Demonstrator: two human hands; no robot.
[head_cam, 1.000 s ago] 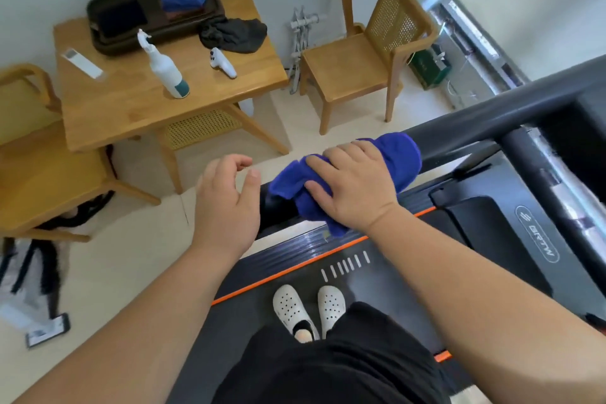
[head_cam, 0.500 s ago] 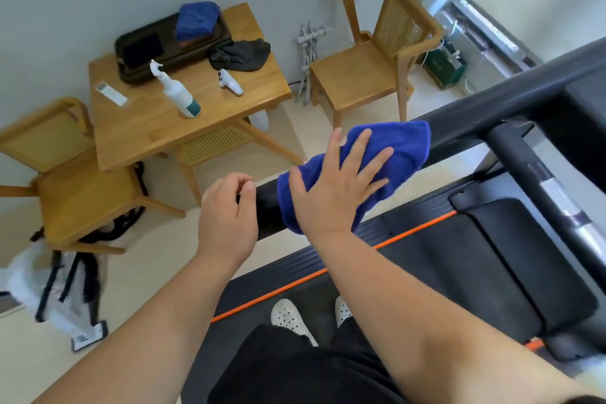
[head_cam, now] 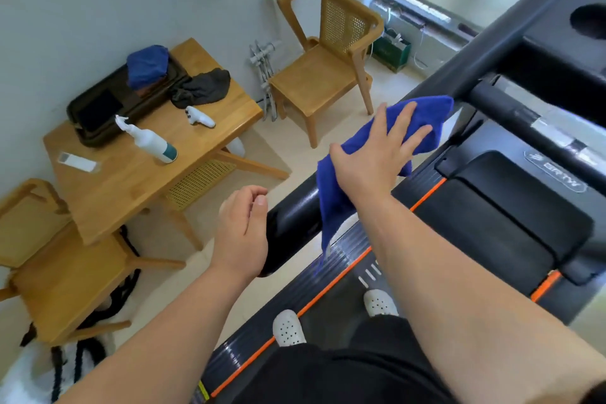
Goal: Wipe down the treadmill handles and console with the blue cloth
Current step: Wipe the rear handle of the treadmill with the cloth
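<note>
The blue cloth is draped over the black left treadmill handle, one corner hanging down toward the belt. My right hand presses on the cloth with fingers spread and straight, pointing up the rail. My left hand hovers just left of the handle's rounded end, fingers loosely curled, holding nothing. The console sits at the upper right with a round cup recess.
A wooden table at the left carries a spray bottle, a black tray, a dark rag and a second blue cloth. Wooden chairs stand at the far left and behind. My white shoes stand on the belt.
My right hand has slid the cloth up the handle toward the console, fingers now spread flat. The camera tilted, showing more of the console. My left hand has stayed by the handle's end.
</note>
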